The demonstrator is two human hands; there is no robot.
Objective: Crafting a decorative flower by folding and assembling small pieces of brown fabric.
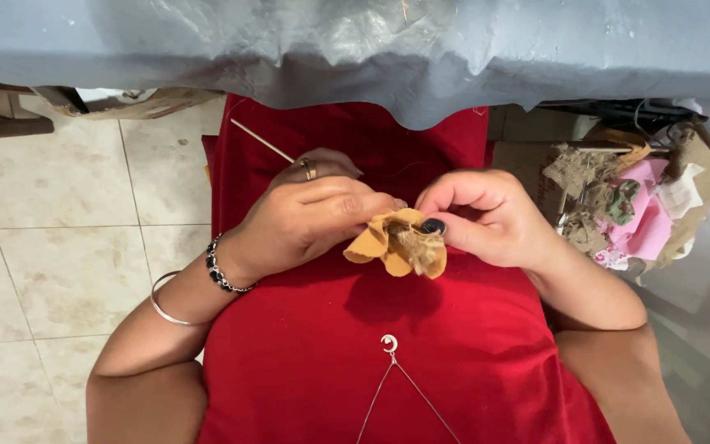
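Both hands meet over my lap, which is covered by a red garment (388, 362). Between them is a small flower-shaped piece of mustard-yellow fabric (388, 241) with a tuft of brown burlap at its middle. My left hand (306, 215), with a ring and dark bead bracelet, pinches the fabric's left petals and also holds a thin wooden stick (261, 141) that points up and left. My right hand (491, 215) presses its dark-nailed thumb on the burlap centre.
A table edge draped in grey-blue cloth (371, 49) spans the top. A cardboard box (659, 197) with burlap scraps, pink and green fabric sits to the right. Beige floor tiles (59, 230) lie to the left. A pendant on a thin chain (389, 344) hangs low.
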